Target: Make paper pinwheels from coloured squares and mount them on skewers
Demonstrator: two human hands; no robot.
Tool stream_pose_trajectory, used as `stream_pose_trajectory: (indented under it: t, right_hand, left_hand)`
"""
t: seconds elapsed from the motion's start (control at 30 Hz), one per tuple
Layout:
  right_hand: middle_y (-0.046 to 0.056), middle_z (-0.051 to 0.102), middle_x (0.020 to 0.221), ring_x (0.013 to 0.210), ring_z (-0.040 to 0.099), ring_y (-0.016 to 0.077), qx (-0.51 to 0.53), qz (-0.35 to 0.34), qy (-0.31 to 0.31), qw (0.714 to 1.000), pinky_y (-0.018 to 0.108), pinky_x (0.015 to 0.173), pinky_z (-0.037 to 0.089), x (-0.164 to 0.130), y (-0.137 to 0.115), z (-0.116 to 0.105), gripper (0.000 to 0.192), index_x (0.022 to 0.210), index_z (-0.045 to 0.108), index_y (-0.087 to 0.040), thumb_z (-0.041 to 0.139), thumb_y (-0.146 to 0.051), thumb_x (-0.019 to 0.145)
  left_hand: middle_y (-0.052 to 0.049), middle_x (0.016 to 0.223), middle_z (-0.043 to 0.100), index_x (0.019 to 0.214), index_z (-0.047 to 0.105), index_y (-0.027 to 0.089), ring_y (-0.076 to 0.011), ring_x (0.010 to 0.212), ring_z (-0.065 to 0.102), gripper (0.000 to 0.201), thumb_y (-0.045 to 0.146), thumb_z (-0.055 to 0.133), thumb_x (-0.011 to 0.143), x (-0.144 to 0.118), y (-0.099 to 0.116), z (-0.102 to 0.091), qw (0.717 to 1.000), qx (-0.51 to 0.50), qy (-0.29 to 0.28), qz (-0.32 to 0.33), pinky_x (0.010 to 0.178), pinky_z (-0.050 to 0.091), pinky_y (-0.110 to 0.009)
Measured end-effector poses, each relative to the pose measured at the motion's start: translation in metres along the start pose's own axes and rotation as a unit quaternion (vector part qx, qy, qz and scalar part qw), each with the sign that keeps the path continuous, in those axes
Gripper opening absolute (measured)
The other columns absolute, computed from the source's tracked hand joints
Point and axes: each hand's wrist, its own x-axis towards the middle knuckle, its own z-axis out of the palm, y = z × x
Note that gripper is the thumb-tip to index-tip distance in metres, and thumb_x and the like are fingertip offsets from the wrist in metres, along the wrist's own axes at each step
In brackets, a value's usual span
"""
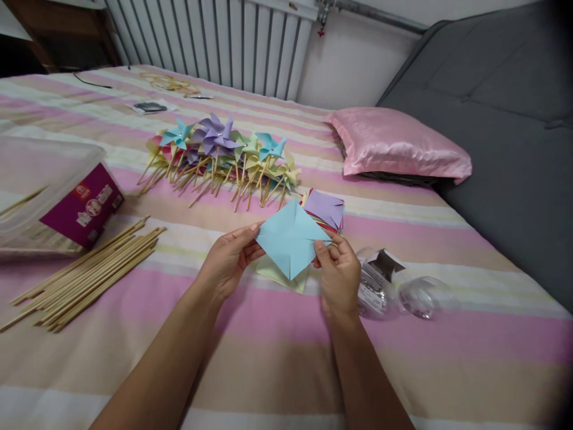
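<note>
A light blue square of paper (pixel 290 239), with slits cut inward from its corners, is held up between both hands in a diamond position. My left hand (pixel 230 257) pinches its left corner between thumb and fingers. At the right corner, my right hand (pixel 338 272) grips it with the thumb on top. Below it, a pale yellow sheet (pixel 286 278) lies on the bedspread, partly hidden. Just behind the right hand sits a stack of slit paper squares (pixel 324 208), purple on top with red and other colours beneath.
Several finished pinwheels (pixel 217 137) on sticks lie in a heap farther back. Wooden sticks (pixel 98 272) lie at left beside a clear plastic box (pixel 49 197). A small clear container (pixel 373 286) and round lid (pixel 421 295) are at right. Behind are a pink pillow (pixel 398 143) and radiator (pixel 215 42).
</note>
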Motion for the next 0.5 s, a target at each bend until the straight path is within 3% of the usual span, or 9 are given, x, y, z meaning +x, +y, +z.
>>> stream_pose_trajectory:
  t: [0.1, 0.23, 0.33, 0.5]
  right_hand:
    - [-0.006, 0.051, 0.058, 0.053, 0.048, 0.0102, -0.024, -0.036, -0.023, 0.999, 0.023, 0.054, 0.038, -0.001, -0.003, 0.0, 0.029, 0.106, 0.054, -0.021, 0.058, -0.031, 0.079]
    - [-0.006, 0.044, 0.058, 0.051, 0.041, 0.0108, -0.054, -0.065, -0.05, 0.995, 0.023, 0.05, 0.033, -0.004, -0.006, 0.001, 0.037, 0.117, 0.047, -0.023, 0.055, -0.031, 0.082]
    - [-0.006, 0.042, 0.059, 0.049, 0.039, 0.0106, -0.059, -0.066, -0.069, 0.994, 0.023, 0.047, 0.03, -0.005, -0.006, 0.002, 0.042, 0.121, 0.044, -0.023, 0.056, -0.032, 0.082]
    - [-0.002, 0.057, 0.071, 0.055, 0.05, 0.0113, -0.026, -0.043, -0.091, 0.995, 0.023, 0.052, 0.038, -0.007, -0.005, 0.004, 0.046, 0.122, 0.042, -0.025, 0.059, -0.032, 0.08]
  left_hand:
    - [-0.003, 0.075, 0.068, 0.085, 0.07, 0.016, -0.0117, 0.061, 0.06, 0.031, 0.041, 0.07, 0.069, -0.002, 0.003, -0.001, 1.0, 0.007, 0.002, -0.026, 0.059, 0.049, -0.022]
    - [-0.003, 0.062, 0.065, 0.075, 0.07, 0.014, -0.013, 0.052, 0.056, 0.041, 0.054, 0.066, 0.067, -0.006, 0.004, 0.0, 0.996, 0.027, -0.037, -0.071, 0.049, 0.043, -0.023]
    - [-0.005, 0.062, 0.067, 0.068, 0.07, 0.014, -0.0153, 0.055, 0.059, 0.033, 0.046, 0.071, 0.065, -0.008, 0.002, 0.002, 0.991, 0.064, -0.057, -0.099, 0.052, 0.042, -0.024]
    - [-0.009, 0.075, 0.072, 0.076, 0.072, 0.011, -0.0179, 0.065, 0.063, 0.026, 0.03, 0.079, 0.059, -0.011, -0.003, 0.008, 0.987, 0.101, -0.061, -0.108, 0.065, 0.046, -0.027]
